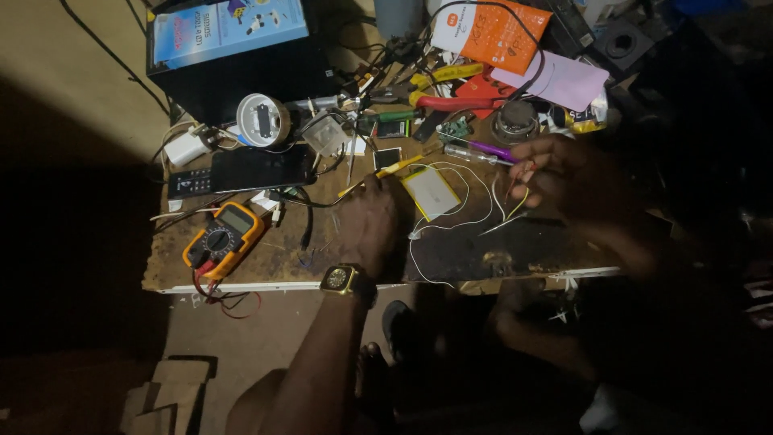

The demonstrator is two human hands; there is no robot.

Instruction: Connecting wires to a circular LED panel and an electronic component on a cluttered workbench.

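Thin red and yellow wires (519, 181) are pinched between the fingers (538, 165) of the right hand (576, 177), held just above a worn wooden desk (282, 262). The left hand (369, 225), a gold wristwatch (340, 279) at its wrist, is laid knuckles-up on the desk with the fingers curled and pressed together; whether anything is gripped beneath them cannot be told. Between the two hands a flat silver pouch battery (431, 192) is seen lying on the desk, white wires (451, 225) looping from it across the scorched, dark-stained board. The desk is lit from above while the surrounding room is lost in deep shadow. An orange-cased multimeter (223, 240) is set near the front left corner, a black phone (262, 167) behind it. Red-handled pliers (451, 102), a purple-handled screwdriver (483, 151) and an orange packet (495, 34) are crowded along the far edge.
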